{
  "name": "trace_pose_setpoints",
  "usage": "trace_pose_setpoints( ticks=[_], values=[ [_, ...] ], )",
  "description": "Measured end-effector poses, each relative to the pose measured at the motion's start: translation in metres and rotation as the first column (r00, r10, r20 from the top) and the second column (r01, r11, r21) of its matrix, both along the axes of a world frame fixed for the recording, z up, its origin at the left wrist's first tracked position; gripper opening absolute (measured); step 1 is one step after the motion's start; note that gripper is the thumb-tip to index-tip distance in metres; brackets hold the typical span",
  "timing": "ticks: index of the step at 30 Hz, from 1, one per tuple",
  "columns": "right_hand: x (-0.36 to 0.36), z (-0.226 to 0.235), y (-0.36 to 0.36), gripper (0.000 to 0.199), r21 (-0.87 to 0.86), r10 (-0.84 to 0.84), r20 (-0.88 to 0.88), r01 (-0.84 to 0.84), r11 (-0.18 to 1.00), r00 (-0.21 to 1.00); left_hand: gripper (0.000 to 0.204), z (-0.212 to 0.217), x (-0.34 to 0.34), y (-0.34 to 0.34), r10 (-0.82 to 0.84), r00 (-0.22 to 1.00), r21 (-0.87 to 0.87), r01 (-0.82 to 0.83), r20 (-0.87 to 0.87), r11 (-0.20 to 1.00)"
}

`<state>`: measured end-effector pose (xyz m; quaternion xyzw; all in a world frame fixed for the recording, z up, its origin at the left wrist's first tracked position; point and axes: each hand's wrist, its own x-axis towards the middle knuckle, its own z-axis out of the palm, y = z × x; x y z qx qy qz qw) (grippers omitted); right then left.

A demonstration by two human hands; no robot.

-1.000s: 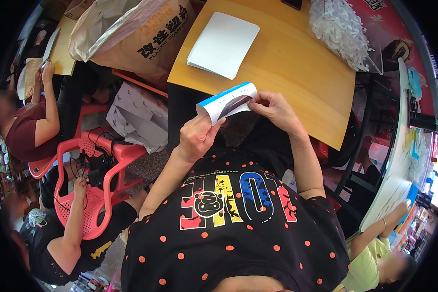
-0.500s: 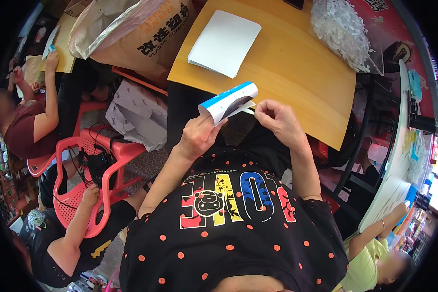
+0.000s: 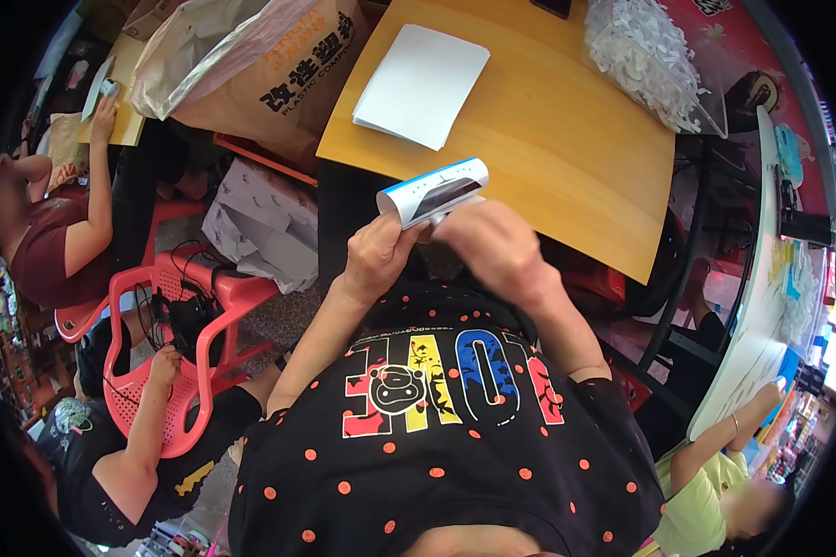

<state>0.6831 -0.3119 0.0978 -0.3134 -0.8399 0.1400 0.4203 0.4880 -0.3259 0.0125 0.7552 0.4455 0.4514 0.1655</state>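
Note:
My left hand (image 3: 373,258) grips a curled printed sheet (image 3: 434,193), white with a blue band and a dark picture, bent over into a loose roll. The sheet is held in front of my chest, just off the near edge of the table. Against its lower edge, close to the left fingers, is my right hand (image 3: 500,249), smeared by motion. Its fingertips are too blurred to show what they hold. A bit of white shows at the fingertips, under the roll. Farther off, a stack of white sheets (image 3: 423,88) lies on the wooden table (image 3: 567,167).
A clear bin (image 3: 646,65) of white paper strips stands at the table's far right. A large brown sack (image 3: 251,79) is at the far left. Below it sits a crumpled white bag (image 3: 260,223). A pink plastic chair (image 3: 144,395) is at left; other people sit on both sides.
My right hand has swung left and inward to the left hand, from holding a white strip out beside the sheet. The sheet has turned slightly, showing more of its picture.

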Motion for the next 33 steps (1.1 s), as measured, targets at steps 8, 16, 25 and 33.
trace_pose_setpoints(
  ticks=[8,16,25,33],
  values=[
    [0.019,0.08,0.025,0.014,0.057,0.285,-0.132,-0.28,0.958,0.949,0.016,0.009,-0.003,0.006,-0.041,0.992,-0.055,0.048,0.12,0.997],
    [0.257,0.085,0.208,0.017,0.384,-0.872,0.239,0.783,0.489,0.428,0.026,0.05,0.001,0.008,0.237,0.513,-0.488,0.433,0.825,0.758],
    [0.035,0.015,0.05,0.01,-0.432,-0.325,-0.272,0.187,0.882,0.906,0.026,0.05,-0.004,0.024,0.363,0.36,-0.498,0.428,0.859,0.755],
    [0.003,-0.017,0.023,0.007,-0.703,-0.492,-0.493,0.004,0.711,0.718,0.026,0.047,0.006,0.026,0.35,0.385,-0.496,0.399,0.854,0.771]
  ],
)
